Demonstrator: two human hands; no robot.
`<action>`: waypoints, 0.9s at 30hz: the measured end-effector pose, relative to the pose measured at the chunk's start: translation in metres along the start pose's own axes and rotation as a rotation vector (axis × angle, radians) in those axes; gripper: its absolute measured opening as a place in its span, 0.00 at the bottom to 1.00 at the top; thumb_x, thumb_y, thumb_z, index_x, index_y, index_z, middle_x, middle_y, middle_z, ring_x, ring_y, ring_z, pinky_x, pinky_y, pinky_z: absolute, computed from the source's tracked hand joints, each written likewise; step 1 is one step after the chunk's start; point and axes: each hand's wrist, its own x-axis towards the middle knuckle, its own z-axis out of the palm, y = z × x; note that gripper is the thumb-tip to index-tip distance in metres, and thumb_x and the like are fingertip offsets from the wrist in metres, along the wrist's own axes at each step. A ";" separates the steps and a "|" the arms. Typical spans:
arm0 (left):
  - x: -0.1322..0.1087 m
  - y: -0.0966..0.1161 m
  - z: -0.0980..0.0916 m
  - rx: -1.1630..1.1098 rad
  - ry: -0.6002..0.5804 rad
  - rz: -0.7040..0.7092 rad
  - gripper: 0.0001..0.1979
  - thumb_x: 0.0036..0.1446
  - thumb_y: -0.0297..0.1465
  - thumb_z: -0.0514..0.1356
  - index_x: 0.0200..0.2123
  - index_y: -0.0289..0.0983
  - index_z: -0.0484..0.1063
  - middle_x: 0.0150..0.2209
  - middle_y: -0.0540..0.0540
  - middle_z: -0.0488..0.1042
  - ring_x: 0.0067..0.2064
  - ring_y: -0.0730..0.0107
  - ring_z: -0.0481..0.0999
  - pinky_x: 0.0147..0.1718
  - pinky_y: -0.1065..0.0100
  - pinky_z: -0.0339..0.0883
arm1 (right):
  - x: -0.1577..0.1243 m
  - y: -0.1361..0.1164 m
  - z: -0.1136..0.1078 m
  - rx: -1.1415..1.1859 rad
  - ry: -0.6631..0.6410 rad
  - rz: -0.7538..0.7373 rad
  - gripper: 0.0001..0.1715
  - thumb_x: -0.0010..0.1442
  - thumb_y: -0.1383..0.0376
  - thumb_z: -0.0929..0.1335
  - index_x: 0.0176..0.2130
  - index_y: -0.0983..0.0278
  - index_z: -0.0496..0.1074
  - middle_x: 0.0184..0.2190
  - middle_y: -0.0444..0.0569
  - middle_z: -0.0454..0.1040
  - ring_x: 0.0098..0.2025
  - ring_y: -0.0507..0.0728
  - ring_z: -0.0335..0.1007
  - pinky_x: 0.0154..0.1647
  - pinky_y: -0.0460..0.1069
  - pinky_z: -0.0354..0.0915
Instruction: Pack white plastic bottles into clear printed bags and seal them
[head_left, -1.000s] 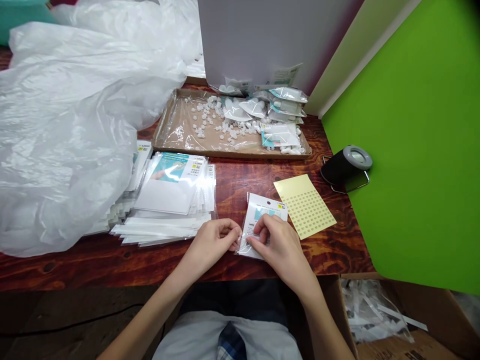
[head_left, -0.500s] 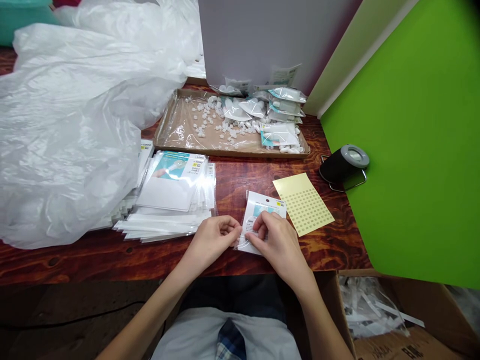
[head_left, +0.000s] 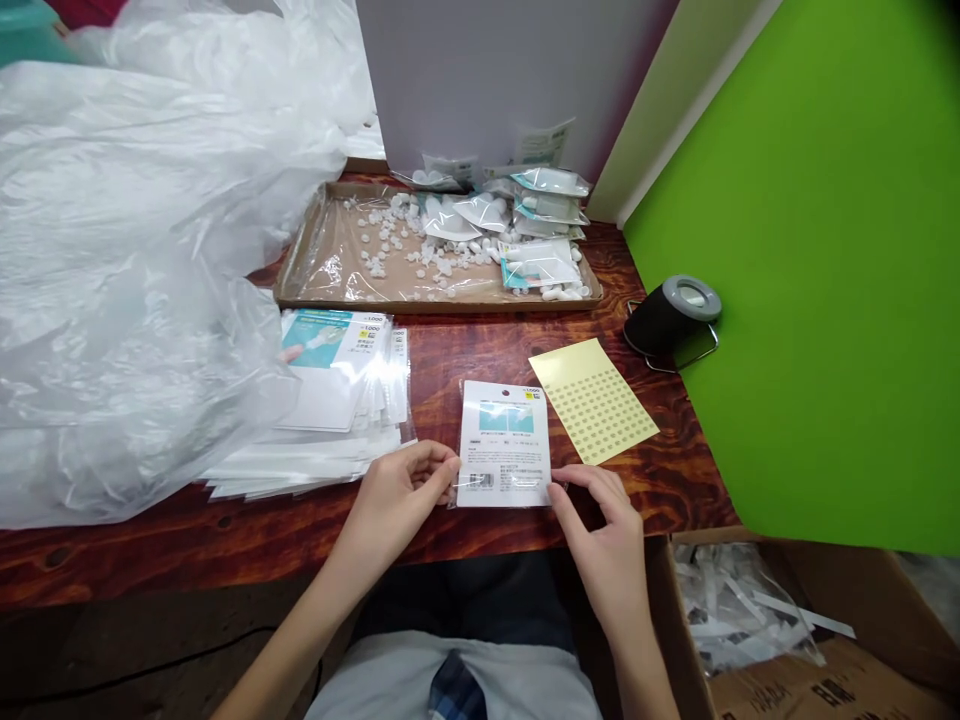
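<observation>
A flat clear-wrapped packet [head_left: 504,450] with a printed white card lies at the table's front edge. Its card shows two blue pictures, small text, a barcode and a dark round hole at the top. My left hand [head_left: 405,487] pinches the packet's lower left edge between thumb and curled fingers. At the lower right edge, the thumb and forefinger of my right hand [head_left: 604,515] grip the packet from the side. Just beyond it to the right lies a yellow sheet of small round stickers [head_left: 592,400]. Left of the packet is a pile of similar wrapped cards [head_left: 330,400].
A shallow cardboard tray [head_left: 420,304] at the back holds small white pieces and filled packets. A large clear plastic bag [head_left: 135,280] covers the left side. A black cylinder with a wire handle [head_left: 664,320] stands by the green panel [head_left: 810,250]. Below right, a carton [head_left: 825,685] contains plastic scraps.
My right hand has moved off the card's face to the packet's right edge, uncovering the print. The packet now lies straighter. My left hand stays at its left edge. The view has shifted slightly.
</observation>
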 end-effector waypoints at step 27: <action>0.025 0.067 -0.001 0.783 0.026 0.702 0.13 0.64 0.35 0.51 0.39 0.41 0.76 0.40 0.45 0.79 0.41 0.61 0.76 0.38 0.66 0.64 | 0.021 0.002 0.014 0.155 -0.024 -0.013 0.09 0.64 0.64 0.65 0.34 0.63 0.75 0.30 0.47 0.76 0.32 0.54 0.71 0.32 0.48 0.66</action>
